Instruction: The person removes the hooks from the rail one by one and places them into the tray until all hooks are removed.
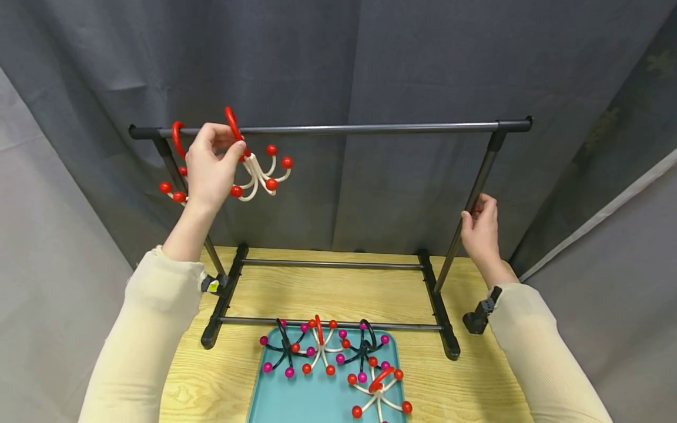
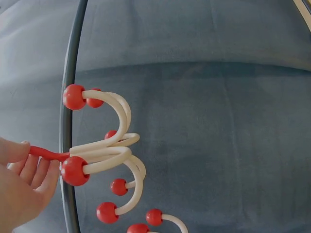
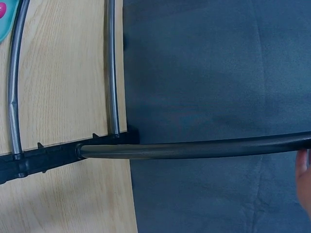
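A small black rack stands on the wooden table, with its top bar (image 1: 370,127) running left to right. My left hand (image 1: 211,164) pinches the red hook of a white hanger with red balls (image 1: 259,173) that sits on the bar's left part; the same hanger (image 2: 104,155) fills the left wrist view beside the bar (image 2: 68,116). Another red-hooked hanger (image 1: 177,141) hangs further left, partly behind my hand. My right hand (image 1: 480,226) grips the rack's right upright (image 1: 473,200); that upright (image 3: 194,149) crosses the right wrist view.
A teal tray (image 1: 285,399) at the table's near edge holds several hangers, some black with pink balls (image 1: 282,349), some white with red balls (image 1: 378,390). Grey curtain hangs behind and at both sides. The rack's base rails (image 1: 328,323) lie just behind the tray.
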Tool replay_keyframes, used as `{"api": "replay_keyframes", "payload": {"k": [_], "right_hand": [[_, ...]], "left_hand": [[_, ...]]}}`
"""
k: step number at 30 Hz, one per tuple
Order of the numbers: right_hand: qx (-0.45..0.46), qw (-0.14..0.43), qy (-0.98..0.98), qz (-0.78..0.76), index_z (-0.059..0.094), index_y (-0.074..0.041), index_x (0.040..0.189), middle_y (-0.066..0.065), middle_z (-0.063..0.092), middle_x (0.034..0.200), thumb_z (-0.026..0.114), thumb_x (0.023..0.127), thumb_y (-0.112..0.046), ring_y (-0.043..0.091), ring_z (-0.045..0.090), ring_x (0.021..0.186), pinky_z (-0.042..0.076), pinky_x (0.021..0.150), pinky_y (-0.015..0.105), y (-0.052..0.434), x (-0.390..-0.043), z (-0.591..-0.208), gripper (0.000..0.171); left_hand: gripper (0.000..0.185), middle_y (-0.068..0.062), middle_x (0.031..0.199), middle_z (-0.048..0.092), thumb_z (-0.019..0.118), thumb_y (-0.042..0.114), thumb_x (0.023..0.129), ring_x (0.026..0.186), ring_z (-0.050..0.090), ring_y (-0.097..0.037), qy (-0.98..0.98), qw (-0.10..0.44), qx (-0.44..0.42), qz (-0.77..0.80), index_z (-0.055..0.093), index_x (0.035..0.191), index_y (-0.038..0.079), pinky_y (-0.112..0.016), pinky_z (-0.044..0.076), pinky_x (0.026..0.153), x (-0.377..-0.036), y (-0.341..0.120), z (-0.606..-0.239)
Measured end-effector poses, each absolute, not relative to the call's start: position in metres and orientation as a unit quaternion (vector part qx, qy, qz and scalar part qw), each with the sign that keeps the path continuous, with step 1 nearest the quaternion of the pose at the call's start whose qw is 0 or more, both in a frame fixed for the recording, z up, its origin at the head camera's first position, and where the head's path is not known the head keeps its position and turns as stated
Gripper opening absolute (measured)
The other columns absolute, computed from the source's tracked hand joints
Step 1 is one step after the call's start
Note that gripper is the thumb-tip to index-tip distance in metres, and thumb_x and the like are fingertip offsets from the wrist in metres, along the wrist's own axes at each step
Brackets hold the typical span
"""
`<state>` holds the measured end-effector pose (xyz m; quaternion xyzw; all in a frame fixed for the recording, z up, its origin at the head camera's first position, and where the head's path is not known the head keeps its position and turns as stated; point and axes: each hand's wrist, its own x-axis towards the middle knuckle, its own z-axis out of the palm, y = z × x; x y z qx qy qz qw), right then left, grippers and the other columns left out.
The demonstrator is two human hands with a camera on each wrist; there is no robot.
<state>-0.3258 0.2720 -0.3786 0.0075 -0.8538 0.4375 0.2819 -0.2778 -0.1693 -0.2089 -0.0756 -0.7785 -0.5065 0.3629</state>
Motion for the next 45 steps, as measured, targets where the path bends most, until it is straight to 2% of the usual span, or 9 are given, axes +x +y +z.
{"api": "replay_keyframes", "payload": {"k": [9, 17, 30, 41, 45], "right_hand": [[0.006, 0.280, -0.854, 0.438, 0.022, -0.002, 0.131, 0.024, 0.034, 0.117, 0.039, 0.095, -0.012, 0.034, 0.043, 0.106, 0.037, 0.084, 0.043, 0.271, -0.324, -0.380, 0.040], [0.004, 0.284, -0.852, 0.440, 0.022, -0.002, 0.130, 0.024, 0.034, 0.117, 0.040, 0.095, -0.011, 0.034, 0.043, 0.106, 0.038, 0.085, 0.044, 0.272, -0.325, -0.379, 0.040], [0.006, 0.280, -0.852, 0.443, 0.023, -0.003, 0.130, 0.023, 0.034, 0.117, 0.039, 0.095, -0.012, 0.033, 0.043, 0.107, 0.039, 0.086, 0.043, 0.271, -0.327, -0.381, 0.040], [0.007, 0.280, -0.853, 0.440, 0.023, -0.003, 0.130, 0.024, 0.034, 0.117, 0.039, 0.095, -0.013, 0.034, 0.043, 0.107, 0.038, 0.085, 0.043, 0.272, -0.328, -0.382, 0.040], [0.004, 0.289, -0.850, 0.441, 0.024, -0.001, 0.129, 0.024, 0.035, 0.116, 0.041, 0.095, -0.010, 0.034, 0.043, 0.106, 0.038, 0.085, 0.043, 0.272, -0.328, -0.383, 0.040]], "left_hand": [[0.019, -0.005, 0.095, 0.062, 0.063, 0.007, 0.083, 0.085, 0.058, -0.003, -0.774, 0.364, -0.117, -0.505, 0.058, 0.100, -0.001, -0.017, 0.047, 0.076, -0.263, -0.168, -0.222], [0.020, -0.014, 0.095, 0.063, 0.062, 0.004, 0.083, 0.080, 0.057, 0.002, -0.790, 0.348, -0.158, -0.479, 0.056, 0.100, -0.006, -0.012, 0.046, 0.073, -0.252, -0.169, -0.237], [0.019, -0.012, 0.091, 0.064, 0.065, 0.005, 0.082, 0.083, 0.059, 0.004, -0.790, 0.320, -0.206, -0.482, 0.058, 0.097, -0.004, -0.013, 0.048, 0.075, -0.238, -0.176, -0.276], [0.017, -0.009, 0.088, 0.067, 0.066, 0.001, 0.079, 0.079, 0.064, -0.010, -0.796, 0.292, -0.240, -0.473, 0.061, 0.095, 0.000, -0.014, 0.048, 0.075, -0.224, -0.169, -0.296], [0.016, -0.009, 0.089, 0.066, 0.066, 0.001, 0.079, 0.079, 0.063, -0.009, -0.795, 0.278, -0.237, -0.484, 0.061, 0.095, 0.000, -0.014, 0.049, 0.074, -0.221, -0.167, -0.307]]}}
